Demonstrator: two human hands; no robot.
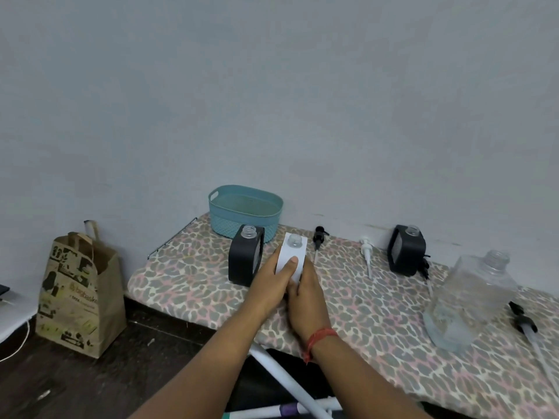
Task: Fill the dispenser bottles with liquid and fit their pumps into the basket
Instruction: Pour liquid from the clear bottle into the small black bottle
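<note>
Beside the paper bag, seemingly printed "bigbasket", both hands grip the white bottle.

basket: ribbed teal plastic | big bottle: clear plastic | bag: printed brown paper | cover: patterned cloth

A basket sat at mid-frame on a covered board. Just below it two bottles stood side by side. To their right lay two pumps, then a third bottle. A large jug stood at lower right. A paper bag stood on the floor at left.
</note>
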